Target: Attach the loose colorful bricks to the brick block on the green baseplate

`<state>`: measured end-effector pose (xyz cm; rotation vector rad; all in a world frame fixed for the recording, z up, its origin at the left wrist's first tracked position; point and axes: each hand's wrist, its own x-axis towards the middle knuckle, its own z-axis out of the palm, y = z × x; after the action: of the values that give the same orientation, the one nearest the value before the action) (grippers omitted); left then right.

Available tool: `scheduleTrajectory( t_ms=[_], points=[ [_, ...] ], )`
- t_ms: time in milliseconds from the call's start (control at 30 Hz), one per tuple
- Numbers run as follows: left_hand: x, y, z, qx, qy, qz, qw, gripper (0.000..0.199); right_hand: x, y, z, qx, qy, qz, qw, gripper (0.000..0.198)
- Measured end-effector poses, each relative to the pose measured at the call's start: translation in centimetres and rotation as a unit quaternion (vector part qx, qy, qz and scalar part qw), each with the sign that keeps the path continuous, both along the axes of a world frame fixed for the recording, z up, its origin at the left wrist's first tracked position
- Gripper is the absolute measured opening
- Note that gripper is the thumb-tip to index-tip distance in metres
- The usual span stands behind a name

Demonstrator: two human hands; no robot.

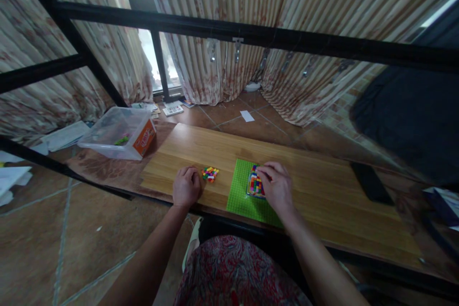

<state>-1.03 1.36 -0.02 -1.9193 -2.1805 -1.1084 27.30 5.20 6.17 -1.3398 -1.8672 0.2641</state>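
Note:
My left hand [186, 186] rests on the wooden board with its fingers curled in; whether anything is inside them is hidden. Just right of it lies a small loose pile of toy bricks [210, 174] in several colours. A green studded baseplate [236, 186] lies flat in front of me. On it sits a framed block of multicoloured bricks [256, 185], its right part covered by my fingers. Over that block's upper right side, my right hand [277, 185] is closed in a pinch, fingertips at the bricks. What it grips is too small to name.
A clear plastic bin [118, 138] with an orange label and a few green pieces stands at the left. A dark phone-like slab [371, 183] lies at the board's right. Black metal bars [251, 28] cross ahead, with curtains behind.

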Motion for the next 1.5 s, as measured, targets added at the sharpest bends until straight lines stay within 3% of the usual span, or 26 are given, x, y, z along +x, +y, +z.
scheduleTrajectory(
  t_ms=[300,700,1500],
  points=[
    [0.0,0.0,-0.3,-0.002,-0.003,0.003,1.0,0.015,-0.2,1.3,-1.4,-0.003,-0.02,-0.003,1.0,0.022],
    [0.1,0.0,-0.1,-0.005,-0.006,0.003,1.0,0.015,-0.2,1.5,-1.2,0.007,-0.034,-0.008,0.999,0.021],
    [0.2,-0.1,-0.1,-0.002,-0.018,0.0,1.0,0.015,-0.3,0.0,-1.4,0.059,-0.159,0.009,0.985,0.028]
  ],
)
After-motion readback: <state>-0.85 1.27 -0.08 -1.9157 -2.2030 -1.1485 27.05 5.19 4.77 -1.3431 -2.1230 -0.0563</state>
